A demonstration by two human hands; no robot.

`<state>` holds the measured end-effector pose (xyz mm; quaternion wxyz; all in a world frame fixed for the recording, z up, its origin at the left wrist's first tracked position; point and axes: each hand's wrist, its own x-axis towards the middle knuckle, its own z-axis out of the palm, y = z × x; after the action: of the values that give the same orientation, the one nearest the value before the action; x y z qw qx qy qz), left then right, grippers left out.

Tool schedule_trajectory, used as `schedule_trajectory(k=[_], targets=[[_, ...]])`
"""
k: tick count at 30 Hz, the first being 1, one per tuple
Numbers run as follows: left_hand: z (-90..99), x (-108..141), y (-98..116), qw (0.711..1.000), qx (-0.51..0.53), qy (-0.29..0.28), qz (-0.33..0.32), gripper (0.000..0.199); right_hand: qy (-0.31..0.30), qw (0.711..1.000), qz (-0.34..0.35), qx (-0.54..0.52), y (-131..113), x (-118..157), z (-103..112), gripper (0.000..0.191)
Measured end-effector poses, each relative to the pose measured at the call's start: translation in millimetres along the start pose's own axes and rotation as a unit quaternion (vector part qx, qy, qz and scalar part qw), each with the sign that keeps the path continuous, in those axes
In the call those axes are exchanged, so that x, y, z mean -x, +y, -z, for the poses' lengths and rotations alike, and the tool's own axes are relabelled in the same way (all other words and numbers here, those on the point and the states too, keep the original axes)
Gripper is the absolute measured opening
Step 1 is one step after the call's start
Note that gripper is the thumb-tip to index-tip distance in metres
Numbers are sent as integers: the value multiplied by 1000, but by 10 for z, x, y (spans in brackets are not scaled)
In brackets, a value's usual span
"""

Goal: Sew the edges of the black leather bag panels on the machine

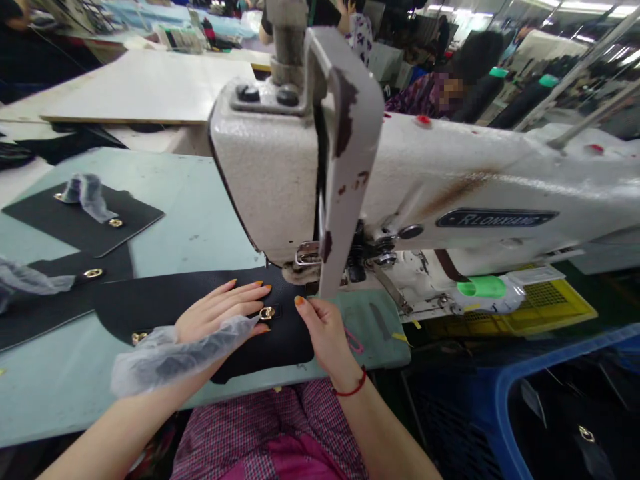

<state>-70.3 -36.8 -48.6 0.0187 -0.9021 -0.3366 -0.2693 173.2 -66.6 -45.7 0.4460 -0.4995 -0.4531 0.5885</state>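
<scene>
A black leather panel (170,297) lies on the pale green table under the head of a white sewing machine (270,167). My left hand (225,310) rests flat on the panel, fingers stretched toward the needle area. A plastic-wrapped handle (185,353) lies across my left hand and wrist, joined to the panel by a gold buckle (267,313) near my fingertips. My right hand (323,327) grips the panel's right edge, thumb on top and the other fingers partly hidden. The needle itself is hard to make out.
Two more black panels (100,230) with wrapped handles lie at the left of the table (200,200). A blue basket (505,393) holding black pieces stands at the lower right, a yellow basket (565,310) behind it. Beyond the machine is a person in patterned clothing (415,97).
</scene>
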Motion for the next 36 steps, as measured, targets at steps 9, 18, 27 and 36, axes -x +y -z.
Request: schedule_trajectory(k=[9, 18, 27, 36], targets=[[149, -314, 35, 997, 15, -16, 71, 25, -17, 999, 20, 24, -15, -123, 25, 51], [195, -303, 157, 991, 68, -10, 118, 28, -93, 994, -34, 35, -110, 286, 179, 48], [270, -374, 33, 981, 98, -66, 154, 35, -158, 978, -102, -95, -170, 186, 226, 47], [368, -463, 29, 966, 130, -104, 198, 36, -156, 970, -128, -137, -186, 212, 192, 49]])
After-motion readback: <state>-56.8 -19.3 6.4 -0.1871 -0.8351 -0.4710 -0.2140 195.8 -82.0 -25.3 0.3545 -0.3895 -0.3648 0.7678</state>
